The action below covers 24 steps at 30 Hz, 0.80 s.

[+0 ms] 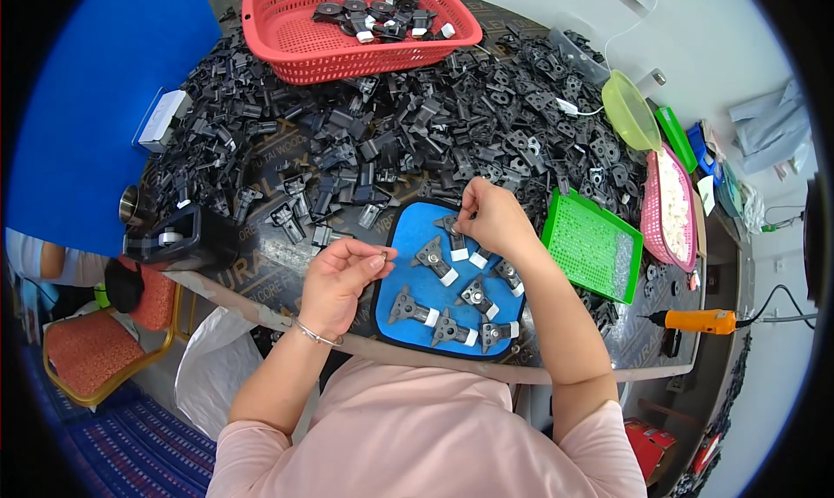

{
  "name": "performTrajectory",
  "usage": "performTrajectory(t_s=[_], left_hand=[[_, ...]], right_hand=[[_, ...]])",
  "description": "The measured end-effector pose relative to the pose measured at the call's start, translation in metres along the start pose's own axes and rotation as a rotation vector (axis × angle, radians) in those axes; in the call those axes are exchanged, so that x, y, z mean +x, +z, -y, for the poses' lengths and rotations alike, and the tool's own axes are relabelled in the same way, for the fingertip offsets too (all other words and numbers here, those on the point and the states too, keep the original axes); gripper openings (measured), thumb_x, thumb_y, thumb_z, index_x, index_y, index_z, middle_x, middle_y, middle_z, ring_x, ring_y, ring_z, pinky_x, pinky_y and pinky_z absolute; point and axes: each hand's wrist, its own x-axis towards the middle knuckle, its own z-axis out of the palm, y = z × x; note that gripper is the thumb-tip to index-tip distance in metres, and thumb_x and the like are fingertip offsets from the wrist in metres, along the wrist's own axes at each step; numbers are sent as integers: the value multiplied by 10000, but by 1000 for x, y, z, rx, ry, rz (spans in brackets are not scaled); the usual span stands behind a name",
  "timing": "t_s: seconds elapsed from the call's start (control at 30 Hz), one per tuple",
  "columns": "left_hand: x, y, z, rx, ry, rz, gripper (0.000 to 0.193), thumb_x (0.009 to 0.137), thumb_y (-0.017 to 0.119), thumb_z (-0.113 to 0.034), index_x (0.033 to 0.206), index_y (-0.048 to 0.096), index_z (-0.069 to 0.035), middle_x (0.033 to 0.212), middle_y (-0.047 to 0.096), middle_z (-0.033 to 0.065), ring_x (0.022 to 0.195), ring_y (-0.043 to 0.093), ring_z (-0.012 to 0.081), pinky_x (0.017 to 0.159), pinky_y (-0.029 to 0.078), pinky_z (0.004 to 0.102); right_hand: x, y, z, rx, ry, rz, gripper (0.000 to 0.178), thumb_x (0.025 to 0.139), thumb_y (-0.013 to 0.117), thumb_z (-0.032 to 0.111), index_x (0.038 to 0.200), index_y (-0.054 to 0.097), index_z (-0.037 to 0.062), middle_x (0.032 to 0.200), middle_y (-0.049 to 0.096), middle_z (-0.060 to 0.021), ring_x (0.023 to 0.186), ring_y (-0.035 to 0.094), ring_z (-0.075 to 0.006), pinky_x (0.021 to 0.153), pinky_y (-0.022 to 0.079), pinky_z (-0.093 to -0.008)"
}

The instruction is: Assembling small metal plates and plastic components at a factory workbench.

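On the blue mat (401,331) with a black rim lie several black plastic parts with white ends, among them one black part (430,255) with a round metal piece at its middle. My right hand (497,220) is closed in a pinch at the mat's far side, its fingertips on a black plastic part with a white end (458,254). My left hand (340,281) hovers by the mat's left edge, thumb and fingers pressed together. Whatever its fingertips hold is too small to name.
Loose black parts (417,120) cover much of the table. Beyond stands a red basket (365,66) of parts. To the right are a green tray (556,237), a pink basket (650,211) of white pieces and an orange electric screwdriver (708,322); at left, a black tape dispenser (204,242).
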Motion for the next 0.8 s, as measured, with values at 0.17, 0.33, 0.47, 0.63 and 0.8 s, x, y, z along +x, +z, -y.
performTrajectory(t_s=[0.17,0.33,0.47,0.63,0.8], left_hand=[[-4,4,2,-71,-68,63,82,859,621,-6,937,610,-27,1010,664,156,885,641,196,827,519,324],[-8,5,7,-190,-168,48,41,859,614,-27,889,631,-48,988,666,127,872,624,202,838,503,346],[-10,9,13,-360,-220,124,38,864,616,-29,896,630,-43,994,659,129,901,622,205,860,492,351],[-17,12,14,-375,-213,129,27,869,615,-44,885,636,-50,961,658,107,916,615,203,874,481,358],[-22,12,15,-338,-213,78,31,864,619,-38,883,635,-56,937,659,90,890,623,199,868,484,355]], right_hand=[[-11,-3,4,58,-28,-37,282,676,739,8,789,481,26,744,656,-73,664,604,-168,601,468,-298],[-58,0,53,430,-422,28,298,692,749,10,730,457,59,823,677,-69,593,556,-120,518,443,-233],[-72,19,59,216,-626,-119,320,690,759,16,728,445,65,837,685,-62,573,549,-145,509,456,-251],[-77,28,55,207,-650,-221,331,697,761,26,727,434,66,825,689,-63,565,545,-145,504,457,-255],[-80,28,53,387,-479,-111,311,723,742,25,741,435,67,861,700,-79,564,532,-100,510,451,-236]])
